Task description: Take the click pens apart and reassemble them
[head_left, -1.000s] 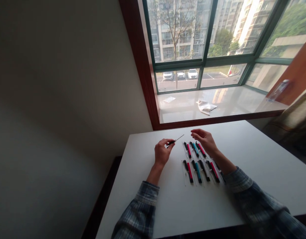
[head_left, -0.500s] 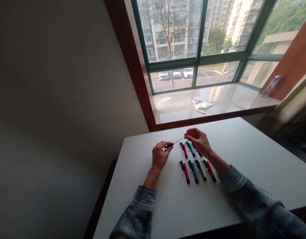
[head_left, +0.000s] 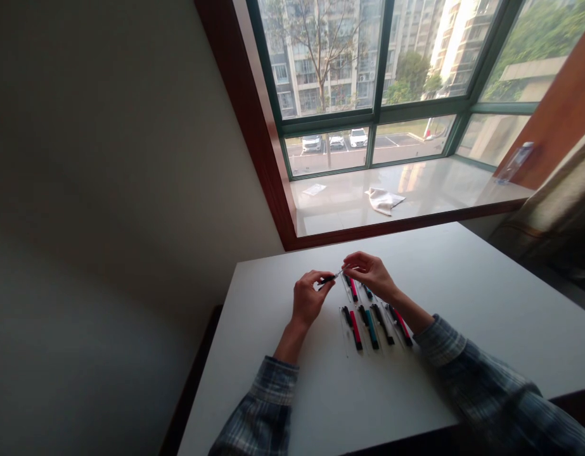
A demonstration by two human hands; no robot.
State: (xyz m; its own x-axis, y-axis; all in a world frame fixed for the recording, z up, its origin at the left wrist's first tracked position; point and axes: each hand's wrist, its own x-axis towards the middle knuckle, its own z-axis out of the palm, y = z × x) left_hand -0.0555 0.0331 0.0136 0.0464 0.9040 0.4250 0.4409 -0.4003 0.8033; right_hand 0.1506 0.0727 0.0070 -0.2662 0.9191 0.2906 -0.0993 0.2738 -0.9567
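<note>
My left hand point(head_left: 306, 297) pinches a black pen part point(head_left: 326, 279) above the table. From it a thin pen refill point(head_left: 339, 273) points toward my right hand point(head_left: 374, 276), whose fingertips are closed around its far end. Whether a small spring is in those fingertips cannot be made out. Below lie taken-apart pens in two rows: a red barrel point(head_left: 355, 332), a teal barrel point(head_left: 372, 330), a black barrel point(head_left: 386, 329), black clip parts and thin refills. My right hand covers part of the back row, where a red barrel point(head_left: 353, 290) shows.
The pens lie on a white table point(head_left: 263, 329) against a wall point(head_left: 130, 190). Behind it, a window sill point(head_left: 340, 215) holds a crumpled white cloth point(head_left: 385, 201), a flat packet point(head_left: 315, 189) and a clear bottle point(head_left: 515, 163). A curtain point(head_left: 544, 206) hangs at the right.
My right hand has moved left and slightly down along the refill, closer to my left hand. Less of the refill shows between them. My left hand has barely shifted.
</note>
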